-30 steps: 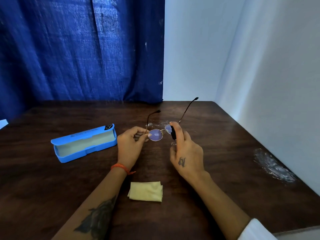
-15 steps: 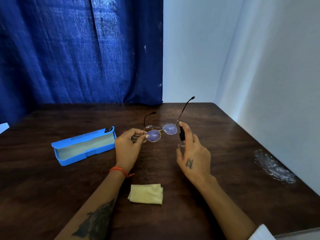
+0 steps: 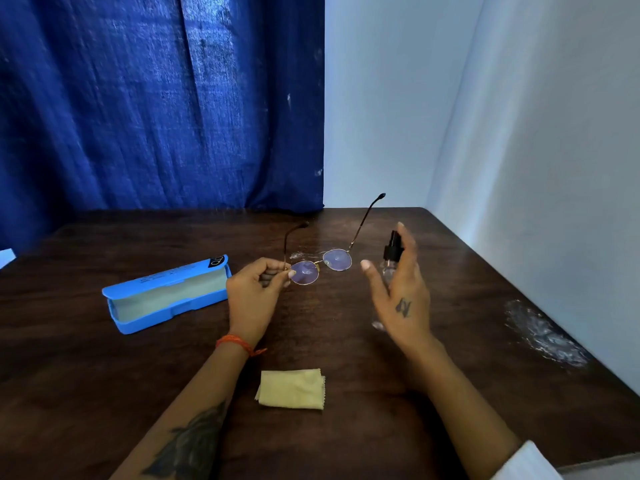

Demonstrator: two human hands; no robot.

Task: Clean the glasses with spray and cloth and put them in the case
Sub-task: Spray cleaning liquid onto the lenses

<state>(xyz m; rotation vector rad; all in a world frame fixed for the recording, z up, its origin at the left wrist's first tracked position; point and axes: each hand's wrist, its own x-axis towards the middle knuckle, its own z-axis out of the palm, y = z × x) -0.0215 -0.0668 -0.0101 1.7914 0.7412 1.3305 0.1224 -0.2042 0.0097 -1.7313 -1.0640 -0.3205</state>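
Note:
My left hand (image 3: 254, 292) pinches the round, thin-framed glasses (image 3: 322, 266) at their left hinge and holds them above the table, temples open and pointing away from me. To the right of the glasses, my right hand (image 3: 400, 292) holds a small clear spray bottle with a black nozzle (image 3: 391, 252), the nozzle facing the lenses. The fingers lie loosely around the bottle. An open blue glasses case (image 3: 166, 294) lies on the left, its pale lining showing. A folded yellow cloth (image 3: 292, 389) rests on the table near me, between my forearms.
The dark wooden table (image 3: 467, 306) sits in a corner, with a blue curtain (image 3: 156, 98) behind and white walls behind and to the right. Crumpled clear plastic (image 3: 543, 334) lies near the right edge. A wet patch (image 3: 304, 254) shines under the glasses.
My right hand has drawn the spray bottle away to the right, from right in front of the lenses to a hand's width off. My left hand holds the glasses in nearly the same place.

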